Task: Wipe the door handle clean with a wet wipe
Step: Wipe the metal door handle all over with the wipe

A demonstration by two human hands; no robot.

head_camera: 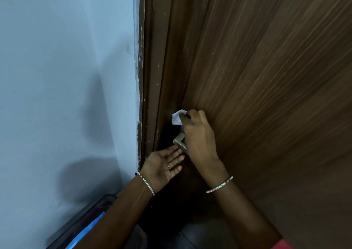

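A squared silver door handle [179, 141] sticks out from the brown wooden door [266, 77], mostly hidden behind my right hand. My right hand [198, 134] pinches a crumpled white wet wipe [177, 117] against the door just above the handle. My left hand [165, 163] lies open, palm up, with its fingertips right under the handle's corner and nothing in it. Both wrists wear thin bracelets.
The dark brown door frame [150, 77] runs up the left of the door, next to a pale blue wall [66, 77]. A dark box with a blue sheet [89, 224] sits low against the wall at the bottom left.
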